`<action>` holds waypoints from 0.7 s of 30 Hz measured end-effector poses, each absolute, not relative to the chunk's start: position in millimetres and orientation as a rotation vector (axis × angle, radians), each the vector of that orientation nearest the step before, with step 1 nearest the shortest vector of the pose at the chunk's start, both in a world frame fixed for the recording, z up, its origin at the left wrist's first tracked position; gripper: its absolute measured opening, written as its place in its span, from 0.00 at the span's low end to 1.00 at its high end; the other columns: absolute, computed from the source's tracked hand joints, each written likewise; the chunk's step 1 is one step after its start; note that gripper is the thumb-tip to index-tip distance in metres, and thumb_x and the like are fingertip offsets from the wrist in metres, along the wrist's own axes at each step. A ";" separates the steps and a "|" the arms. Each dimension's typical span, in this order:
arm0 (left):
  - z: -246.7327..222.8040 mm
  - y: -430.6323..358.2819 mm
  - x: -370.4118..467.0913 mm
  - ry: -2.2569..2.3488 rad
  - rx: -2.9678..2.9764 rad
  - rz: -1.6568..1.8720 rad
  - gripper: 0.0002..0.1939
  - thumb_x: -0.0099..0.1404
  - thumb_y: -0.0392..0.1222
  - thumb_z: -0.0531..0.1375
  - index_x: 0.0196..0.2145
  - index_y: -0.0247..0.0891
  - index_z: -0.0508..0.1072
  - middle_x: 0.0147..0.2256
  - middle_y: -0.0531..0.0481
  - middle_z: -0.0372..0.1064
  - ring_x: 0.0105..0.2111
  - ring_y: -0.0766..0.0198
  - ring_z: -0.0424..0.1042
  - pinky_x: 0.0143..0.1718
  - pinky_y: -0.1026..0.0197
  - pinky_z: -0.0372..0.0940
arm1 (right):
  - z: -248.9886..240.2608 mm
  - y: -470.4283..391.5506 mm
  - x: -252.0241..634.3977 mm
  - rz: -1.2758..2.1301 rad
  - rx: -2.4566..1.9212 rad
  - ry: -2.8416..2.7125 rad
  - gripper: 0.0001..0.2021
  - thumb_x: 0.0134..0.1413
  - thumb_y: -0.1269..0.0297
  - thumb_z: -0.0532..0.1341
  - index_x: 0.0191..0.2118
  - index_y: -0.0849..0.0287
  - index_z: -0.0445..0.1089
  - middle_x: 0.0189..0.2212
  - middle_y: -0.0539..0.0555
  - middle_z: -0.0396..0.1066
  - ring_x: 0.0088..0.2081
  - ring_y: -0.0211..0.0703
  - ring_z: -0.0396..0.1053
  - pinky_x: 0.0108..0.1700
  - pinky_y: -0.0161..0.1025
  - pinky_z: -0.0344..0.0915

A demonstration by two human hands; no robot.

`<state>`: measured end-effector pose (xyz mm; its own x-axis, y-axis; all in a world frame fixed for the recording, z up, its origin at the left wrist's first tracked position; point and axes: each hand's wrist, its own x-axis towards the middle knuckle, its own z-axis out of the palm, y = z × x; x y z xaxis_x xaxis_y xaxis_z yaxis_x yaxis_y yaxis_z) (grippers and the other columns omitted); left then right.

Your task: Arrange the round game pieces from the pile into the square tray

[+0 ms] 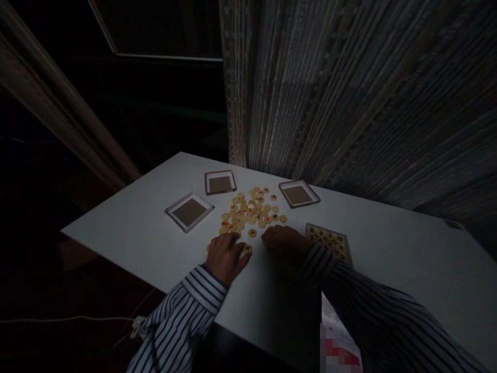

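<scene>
Round wooden Chinese chess pieces (251, 220) lie scattered over the white table, some showing red or black characters and others blank side up. My left hand (225, 256) rests low over the near edge of this spread, fingers apart. Beside its thumb and index finger lies a single piece with a black character (247, 248). My right hand (285, 239) is to the right, its fingers curled down at the tabletop. A sliver of a pale piece (264, 242) shows at its fingertips; the rest is hidden. A tray (348, 243) filled with rows of pieces sits partly behind my right wrist.
Three shallow box trays with brown bottoms stand around the pieces: one left (167, 210), one back left (234, 178), one back right (315, 196). A string curtain (310, 88) hangs behind the white table (128, 223). A lit screen (337, 324) shows below my right forearm.
</scene>
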<state>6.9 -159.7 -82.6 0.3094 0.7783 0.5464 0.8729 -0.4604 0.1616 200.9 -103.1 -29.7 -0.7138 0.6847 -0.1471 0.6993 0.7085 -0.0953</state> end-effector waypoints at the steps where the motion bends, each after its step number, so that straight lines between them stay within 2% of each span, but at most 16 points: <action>1: -82.3 -159.7 6.9 -1.537 -2.403 -0.856 0.11 0.55 0.46 0.59 0.32 0.38 0.74 0.38 0.41 0.67 0.37 0.54 0.67 0.35 0.51 0.63 | -30.9 -102.7 200.8 -0.247 1.150 2.810 0.10 0.50 0.68 0.54 0.38 0.59 0.68 0.39 0.58 0.69 0.41 0.46 0.66 0.36 0.38 0.60; 7: -78.1 -160.6 9.3 -1.531 -2.386 -0.952 0.12 0.55 0.47 0.59 0.34 0.38 0.73 0.38 0.42 0.67 0.37 0.54 0.67 0.35 0.51 0.63 | -40.2 -97.1 202.3 -0.480 1.242 2.887 0.11 0.49 0.69 0.55 0.38 0.61 0.69 0.38 0.59 0.70 0.40 0.45 0.66 0.40 0.38 0.60; 11: -77.8 -159.4 14.8 -1.507 -2.361 -1.039 0.11 0.55 0.46 0.60 0.34 0.38 0.73 0.37 0.43 0.68 0.38 0.55 0.67 0.36 0.51 0.63 | -41.6 -91.9 205.4 -0.693 1.359 2.904 0.12 0.51 0.66 0.54 0.39 0.63 0.70 0.33 0.57 0.72 0.33 0.40 0.68 0.35 0.36 0.62; 15: -77.5 -157.9 20.7 -1.457 -2.375 -1.091 0.11 0.56 0.45 0.59 0.36 0.38 0.72 0.38 0.44 0.68 0.39 0.56 0.67 0.38 0.52 0.63 | -39.6 -89.5 209.2 -0.881 1.442 2.906 0.12 0.51 0.63 0.55 0.39 0.62 0.70 0.32 0.54 0.73 0.31 0.38 0.69 0.32 0.33 0.63; 21: -75.2 -155.5 26.6 -1.453 -2.355 -1.146 0.13 0.55 0.43 0.60 0.39 0.38 0.70 0.37 0.44 0.68 0.38 0.57 0.67 0.38 0.53 0.62 | -38.2 -91.8 209.4 -1.563 1.616 2.692 0.12 0.45 0.60 0.59 0.34 0.62 0.72 0.26 0.51 0.72 0.29 0.38 0.67 0.31 0.34 0.63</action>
